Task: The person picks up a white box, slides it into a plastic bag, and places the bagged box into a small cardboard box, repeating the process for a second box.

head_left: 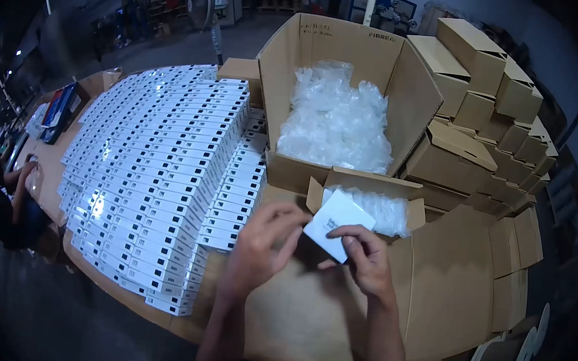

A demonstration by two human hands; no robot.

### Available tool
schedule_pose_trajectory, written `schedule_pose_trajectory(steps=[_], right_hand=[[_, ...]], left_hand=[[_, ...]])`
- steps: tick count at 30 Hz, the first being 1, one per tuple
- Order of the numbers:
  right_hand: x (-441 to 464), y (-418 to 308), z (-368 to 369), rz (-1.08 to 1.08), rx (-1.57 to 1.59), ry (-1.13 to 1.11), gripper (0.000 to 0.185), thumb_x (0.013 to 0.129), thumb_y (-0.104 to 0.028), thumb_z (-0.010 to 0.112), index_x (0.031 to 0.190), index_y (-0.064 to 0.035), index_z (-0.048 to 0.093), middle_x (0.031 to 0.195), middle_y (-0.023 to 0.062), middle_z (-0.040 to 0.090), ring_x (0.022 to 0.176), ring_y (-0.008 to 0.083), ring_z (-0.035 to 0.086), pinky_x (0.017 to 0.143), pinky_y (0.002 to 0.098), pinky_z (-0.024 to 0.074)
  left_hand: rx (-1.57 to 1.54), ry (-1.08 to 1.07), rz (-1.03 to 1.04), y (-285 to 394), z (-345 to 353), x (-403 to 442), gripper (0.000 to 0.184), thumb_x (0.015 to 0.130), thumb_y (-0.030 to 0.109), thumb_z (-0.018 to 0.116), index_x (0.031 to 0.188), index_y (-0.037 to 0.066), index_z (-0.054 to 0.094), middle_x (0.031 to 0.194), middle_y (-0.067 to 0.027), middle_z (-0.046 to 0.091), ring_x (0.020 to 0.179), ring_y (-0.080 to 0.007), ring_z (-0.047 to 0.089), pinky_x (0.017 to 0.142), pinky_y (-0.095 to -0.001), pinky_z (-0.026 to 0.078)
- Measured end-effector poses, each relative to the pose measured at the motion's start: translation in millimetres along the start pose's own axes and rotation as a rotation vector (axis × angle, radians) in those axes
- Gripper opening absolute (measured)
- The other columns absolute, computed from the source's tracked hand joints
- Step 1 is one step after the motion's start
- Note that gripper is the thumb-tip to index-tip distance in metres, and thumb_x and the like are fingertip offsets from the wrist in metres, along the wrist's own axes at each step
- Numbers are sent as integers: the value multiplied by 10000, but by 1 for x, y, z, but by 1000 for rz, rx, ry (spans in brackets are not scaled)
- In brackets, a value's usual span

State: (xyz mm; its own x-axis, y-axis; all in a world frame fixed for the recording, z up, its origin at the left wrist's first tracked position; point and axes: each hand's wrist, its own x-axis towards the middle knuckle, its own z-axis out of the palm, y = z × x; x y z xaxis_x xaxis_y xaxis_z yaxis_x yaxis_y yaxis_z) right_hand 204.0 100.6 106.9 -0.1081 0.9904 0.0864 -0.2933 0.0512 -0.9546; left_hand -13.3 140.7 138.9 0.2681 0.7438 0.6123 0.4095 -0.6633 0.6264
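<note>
My right hand [364,260] grips a flat white square box [341,224] with small dark print on its face, the thumb lying across the print. The box is tilted, its upper edge in front of an open carton. My left hand [265,246] is beside the box's left corner with bent fingers drawn together. Its fingertips reach that corner; whether they pinch anything there I cannot make out. Just behind the box, the small open carton [414,214] holds clear plastic-wrapped pieces [385,212].
Long rows of white boxes [147,169] cover the table's left side. A large carton [354,46] of clear plastic bags [337,123] stands behind. Brown cartons [468,110] are stacked at right. Another person [6,199] is at the far left; a fan [200,4] stands behind.
</note>
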Motion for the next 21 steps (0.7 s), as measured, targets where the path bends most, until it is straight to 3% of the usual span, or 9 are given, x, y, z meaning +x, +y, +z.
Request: schedule_pose_trajectory(steps=[1, 4, 5, 9, 12, 15, 18, 21], right_hand=[[10, -12, -4, -40, -94, 26, 245, 1081, -102, 476, 1183, 34, 653, 1106, 117, 658, 943, 197, 699, 768, 354, 661], [39, -50, -15, -122, -351, 65, 240, 1074, -90, 478, 1178, 30, 658, 1081, 99, 659, 833, 171, 711, 739, 309, 642], [52, -55, -16, -132, -273, 98, 229, 1067, -86, 492, 1175, 26, 659, 1066, 91, 664, 772, 160, 710, 754, 291, 629], [96, -72, -26, -273, -371, 131, 203, 1016, -55, 557, 1156, -18, 700, 1033, 65, 643, 806, 109, 642, 751, 284, 617], [136, -80, -39, -276, -696, 190, 216, 967, -78, 616, 1150, -69, 730, 1022, 85, 645, 796, 115, 619, 732, 288, 594], [174, -82, -46, -373, -891, 279, 296, 887, -103, 652, 1163, -137, 754, 1015, 150, 648, 838, 222, 618, 804, 350, 538], [200, -82, -55, -394, -931, 346, 311, 870, -114, 654, 1156, -162, 765, 990, 174, 651, 892, 282, 620, 866, 387, 519], [217, -77, -65, -414, -785, 360, 295, 859, -129, 673, 1134, -156, 776, 977, 177, 650, 897, 283, 620, 873, 381, 516]], left_hand=[[49, 83, 47, -10, 6, 23, 272, 817, -67, 715, 1064, 43, 744, 1067, -118, 684, 988, -285, 693, 830, -385, 568], [32, 35, 41, -49, 23, 86, 253, 824, -91, 670, 1043, 21, 727, 1040, -149, 681, 995, -332, 675, 863, -430, 547], [86, 2, 85, -61, 29, 100, 245, 833, -92, 655, 1045, 12, 721, 1036, -158, 679, 994, -343, 670, 865, -438, 543], [208, -39, 218, -109, 61, 154, 231, 865, -73, 606, 1065, -7, 700, 1075, -169, 671, 1025, -369, 647, 900, -435, 537], [340, 46, 273, -118, 80, 198, 248, 887, -47, 561, 1084, -6, 704, 1114, -192, 662, 1062, -387, 636, 936, -442, 540], [765, -1, 101, -139, 106, 246, 264, 889, 6, 570, 1109, 31, 714, 1143, -235, 654, 1095, -417, 624, 964, -480, 533], [737, -103, 80, -164, 116, 278, 286, 900, 58, 575, 1154, 64, 704, 1137, -273, 651, 1111, -436, 622, 950, -518, 528], [646, -180, 102, -166, 126, 292, 353, 882, 226, 718, 1202, 83, 676, 1146, -280, 653, 1126, -438, 628, 943, -499, 530]])
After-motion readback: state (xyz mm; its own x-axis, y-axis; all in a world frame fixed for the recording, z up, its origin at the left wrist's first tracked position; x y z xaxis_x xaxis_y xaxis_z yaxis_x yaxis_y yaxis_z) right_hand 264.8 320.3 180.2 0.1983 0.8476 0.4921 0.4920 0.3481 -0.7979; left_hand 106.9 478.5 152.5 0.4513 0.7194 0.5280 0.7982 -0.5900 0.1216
